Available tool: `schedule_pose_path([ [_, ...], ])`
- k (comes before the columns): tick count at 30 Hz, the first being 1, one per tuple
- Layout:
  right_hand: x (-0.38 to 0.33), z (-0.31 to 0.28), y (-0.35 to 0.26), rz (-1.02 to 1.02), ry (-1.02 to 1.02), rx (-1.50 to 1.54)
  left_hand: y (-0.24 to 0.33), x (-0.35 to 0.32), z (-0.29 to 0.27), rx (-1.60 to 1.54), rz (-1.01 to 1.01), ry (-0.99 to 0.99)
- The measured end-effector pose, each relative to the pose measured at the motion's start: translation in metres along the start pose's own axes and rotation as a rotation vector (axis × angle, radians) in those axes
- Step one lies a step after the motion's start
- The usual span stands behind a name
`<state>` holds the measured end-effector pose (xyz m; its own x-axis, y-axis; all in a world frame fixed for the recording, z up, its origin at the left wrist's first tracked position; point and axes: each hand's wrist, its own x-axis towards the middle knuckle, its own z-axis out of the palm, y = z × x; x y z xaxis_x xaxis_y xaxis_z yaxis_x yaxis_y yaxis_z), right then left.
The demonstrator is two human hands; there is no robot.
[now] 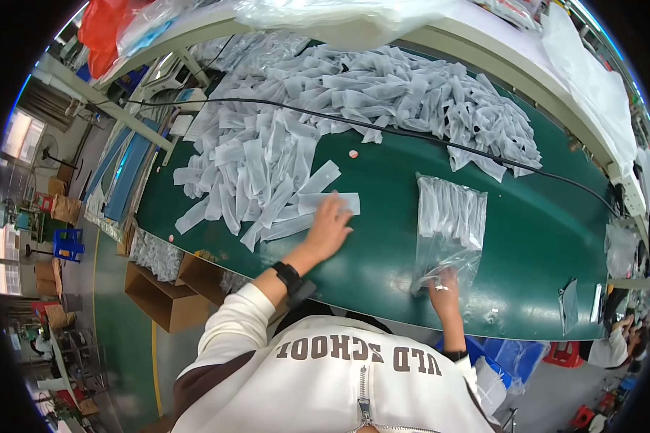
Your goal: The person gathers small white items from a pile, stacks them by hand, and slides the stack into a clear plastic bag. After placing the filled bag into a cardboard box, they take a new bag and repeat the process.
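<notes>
My left hand (pixel 328 229) lies over the near edge of a loose pile of frosted, pale grey sleeves (pixel 249 169). Its fingers are spread and touch one flat sleeve (pixel 348 203) that points to the right. At my right hand (pixel 444 287) is the near end of a clear plastic bag (pixel 448 252), and the fingers seem closed on its film, which partly covers them. Inside the bag's far part, a row of similar sleeves (pixel 451 206) is packed side by side.
A large heap of sleeves (pixel 412 90) covers the far side of the green table (pixel 383 267). A black cable (pixel 383 128) crosses above it, under a pale overhead frame (pixel 592 108). Cardboard boxes (pixel 162 296) stand at the left below. A small grey pouch (pixel 568 307) lies at right.
</notes>
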<state>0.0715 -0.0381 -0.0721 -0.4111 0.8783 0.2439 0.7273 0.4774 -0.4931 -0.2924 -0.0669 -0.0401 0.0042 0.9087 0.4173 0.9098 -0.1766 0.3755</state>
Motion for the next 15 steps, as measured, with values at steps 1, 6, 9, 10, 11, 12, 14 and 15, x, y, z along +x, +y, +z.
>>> schedule_pose_path([
  [1,-0.005,-0.024,-0.014,0.174,-0.221,0.099,-0.015,0.0,-0.005,0.006,-0.012,0.004],
  [6,0.015,-0.109,-0.075,0.274,-0.634,0.035,-0.068,0.004,0.011,0.23,0.149,-0.202],
  [9,0.056,-0.1,-0.124,0.227,-0.359,0.295,-0.046,0.007,0.017,0.062,0.192,-0.27],
  [10,0.07,-0.086,-0.139,0.147,-0.242,0.386,-0.03,0.005,0.014,-0.078,0.181,-0.239],
  [11,0.085,-0.07,-0.15,0.087,-0.243,0.38,-0.016,0.0,0.009,-0.083,0.175,-0.237],
  [12,0.1,-0.048,-0.162,0.015,-0.254,0.381,-0.004,-0.01,0.0,-0.098,0.213,-0.26],
  [14,0.119,0.001,-0.177,-0.092,-0.209,0.428,0.01,-0.032,-0.01,-0.119,0.249,-0.275],
  [15,0.126,0.024,-0.185,-0.188,-0.207,0.425,0.012,-0.047,-0.014,-0.095,0.252,-0.346],
])
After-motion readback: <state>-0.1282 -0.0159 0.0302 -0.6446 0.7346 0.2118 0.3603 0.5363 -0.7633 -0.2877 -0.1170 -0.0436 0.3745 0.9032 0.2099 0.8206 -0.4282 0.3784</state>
